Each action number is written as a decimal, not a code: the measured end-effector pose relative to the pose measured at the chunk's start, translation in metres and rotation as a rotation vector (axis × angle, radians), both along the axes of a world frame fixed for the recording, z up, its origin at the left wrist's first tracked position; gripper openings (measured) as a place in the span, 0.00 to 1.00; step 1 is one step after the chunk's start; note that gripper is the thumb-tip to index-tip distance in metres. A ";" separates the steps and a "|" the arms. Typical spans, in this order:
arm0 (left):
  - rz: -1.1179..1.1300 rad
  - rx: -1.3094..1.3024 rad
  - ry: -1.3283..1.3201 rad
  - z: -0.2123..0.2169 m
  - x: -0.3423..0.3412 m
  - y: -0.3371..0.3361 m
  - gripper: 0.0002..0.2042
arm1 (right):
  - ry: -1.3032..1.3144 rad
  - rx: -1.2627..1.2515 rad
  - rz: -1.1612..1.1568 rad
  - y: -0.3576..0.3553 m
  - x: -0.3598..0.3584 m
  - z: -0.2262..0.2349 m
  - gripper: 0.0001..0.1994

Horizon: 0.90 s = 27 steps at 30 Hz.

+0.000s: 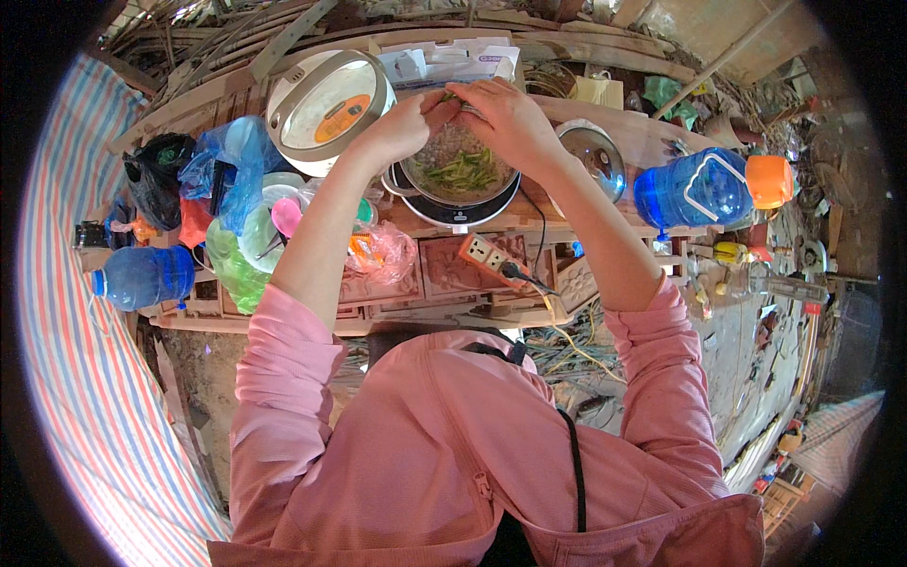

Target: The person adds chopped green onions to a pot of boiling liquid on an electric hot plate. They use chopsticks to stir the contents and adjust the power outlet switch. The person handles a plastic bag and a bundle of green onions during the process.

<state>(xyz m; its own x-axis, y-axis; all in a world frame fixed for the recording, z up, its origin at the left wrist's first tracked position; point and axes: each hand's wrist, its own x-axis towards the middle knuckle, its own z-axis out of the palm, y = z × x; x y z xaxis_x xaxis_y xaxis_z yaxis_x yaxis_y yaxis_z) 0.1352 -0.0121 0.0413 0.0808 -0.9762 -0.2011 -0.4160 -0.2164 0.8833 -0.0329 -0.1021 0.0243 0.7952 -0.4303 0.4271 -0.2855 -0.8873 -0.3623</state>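
Both my arms reach over a round pot (408,174) of bubbling liquid standing on a black and white electric hot plate (460,215). Cut green vegetable pieces (461,174) float in the liquid. Above the pot's far side, my left hand (416,123) and my right hand (508,117) come together, fingers closed. A bit of green vegetable (452,96) shows between their fingertips; the rest of it is hidden by the fingers. Left of the pot stands a white rice cooker (326,99), and to its right lies a glass lid (593,156).
A power strip (487,255) with a black plug and cord sits near the table's front. Plastic bags (385,253) and a pink spoon (285,216) crowd the left. Blue water jugs stand left (144,278) and right (694,189). A white box (453,62) is behind the pot.
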 end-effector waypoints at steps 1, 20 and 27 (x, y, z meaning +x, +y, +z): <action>0.010 0.062 0.068 0.003 0.000 -0.002 0.19 | -0.013 -0.039 -0.003 0.001 0.000 0.002 0.24; -0.176 -0.140 -0.292 -0.006 0.018 -0.011 0.17 | 0.118 -0.406 0.026 0.000 0.002 0.006 0.13; -0.223 -0.058 -0.288 0.009 0.014 -0.010 0.14 | 0.173 -0.423 0.020 -0.002 -0.002 0.010 0.14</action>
